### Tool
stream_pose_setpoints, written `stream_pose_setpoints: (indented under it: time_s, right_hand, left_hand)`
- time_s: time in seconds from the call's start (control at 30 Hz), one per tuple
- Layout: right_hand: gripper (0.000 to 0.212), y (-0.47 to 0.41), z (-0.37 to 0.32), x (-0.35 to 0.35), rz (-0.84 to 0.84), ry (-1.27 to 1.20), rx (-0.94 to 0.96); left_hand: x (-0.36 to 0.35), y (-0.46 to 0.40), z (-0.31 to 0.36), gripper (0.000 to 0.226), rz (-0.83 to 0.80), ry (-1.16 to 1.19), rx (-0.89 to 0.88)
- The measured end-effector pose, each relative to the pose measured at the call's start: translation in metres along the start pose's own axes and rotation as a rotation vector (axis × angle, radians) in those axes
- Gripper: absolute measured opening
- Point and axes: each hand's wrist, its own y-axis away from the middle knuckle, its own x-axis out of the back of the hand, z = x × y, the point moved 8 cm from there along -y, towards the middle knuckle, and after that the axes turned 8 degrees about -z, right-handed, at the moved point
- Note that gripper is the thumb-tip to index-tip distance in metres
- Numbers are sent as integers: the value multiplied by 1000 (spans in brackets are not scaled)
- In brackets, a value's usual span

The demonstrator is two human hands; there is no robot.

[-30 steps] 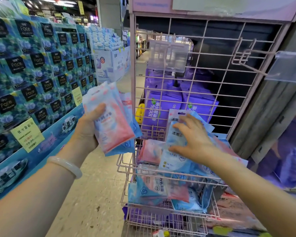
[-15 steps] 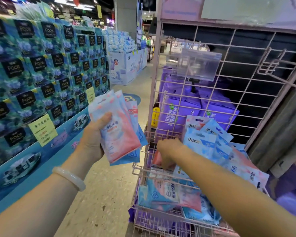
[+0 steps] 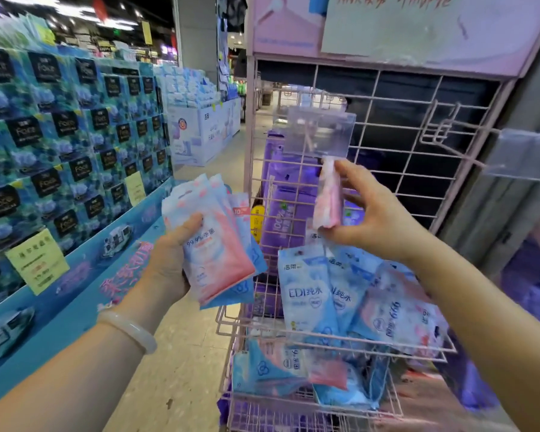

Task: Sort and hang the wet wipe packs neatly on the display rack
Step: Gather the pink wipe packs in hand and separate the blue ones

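My left hand [image 3: 172, 260] grips a stack of pink-and-blue wet wipe packs [image 3: 215, 244], held left of the pink wire display rack [image 3: 387, 126]. My right hand [image 3: 374, 219] pinches a single pink pack [image 3: 326, 194] seen edge-on, raised just below the clear label holder [image 3: 318, 132] at the end of a rack hook. Blue and pink packs [image 3: 306, 294] lie loose in the upper wire basket [image 3: 325, 338], more packs [image 3: 278, 369] in the lower basket.
A second hook with a clear label holder [image 3: 521, 157] sticks out at the upper right of the rack. Purple packs [image 3: 284, 213] sit behind the grid. A wall of blue tissue boxes [image 3: 60, 145] stands to the left across the tiled aisle floor [image 3: 175, 369].
My right hand rose out of the upper basket with a pink pack and now holds it up under the hook's label holder. The left hand's stack stayed about where it was.
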Motion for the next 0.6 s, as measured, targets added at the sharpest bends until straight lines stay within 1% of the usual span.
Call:
stream_pose_setpoints:
  time_s: [0.07, 0.1, 0.13, 0.17, 0.2, 0.23, 0.27, 0.33, 0.37, 0.4, 0.5, 0.53, 0.57, 0.6]
  right_hand:
    - [81, 15, -15, -12, -77, 425, 186]
    - [79, 22, -9, -27, -160, 640, 231]
    - [78, 31, 6, -46, -287, 828, 218]
    - [74, 42, 31, -62, -425, 959, 165]
    - [69, 53, 57, -71, -531, 1003, 93]
    - [65, 63, 75, -74, -581, 974, 32]
    - [64, 70, 84, -72, -562, 875, 0]
    - [63, 76, 82, -62, -403, 661, 12]
    - [59, 79, 82, -57, -295, 609, 26]
    - [52, 82, 83, -51, -179, 554, 23]
    - [19, 95, 86, -31, 190, 421, -67]
    - [25, 99, 92, -25, 298, 384, -137]
    - [42, 101, 100, -22, 362, 348, -247]
    - [62, 102, 111, -23, 375, 273, -378]
  left_hand:
    - [-14, -8, -14, 32, -16, -19, 19]
    - [-20, -13, -21, 37, -28, -30, 29]
    - [-24, -17, -29, 41, -42, -39, 39]
    - [-26, -21, -37, 44, -57, -48, 50]
    - [-27, -23, -45, 46, -73, -62, 64]
    - [-26, -25, -51, 46, -86, -74, 76]
    - [-24, -26, -55, 45, -99, -83, 88]
    - [-17, -28, -58, 36, -130, -116, 119]
    - [-14, -29, -57, 31, -148, -148, 140]
    - [-12, -28, -56, 27, -164, -187, 163]
    - [-11, -26, -59, 21, -191, -319, 221]
    - [-14, -24, -60, 20, -202, -358, 230]
    - [-18, -22, -62, 21, -207, -393, 232]
    - [-20, -20, -63, 26, -202, -420, 224]
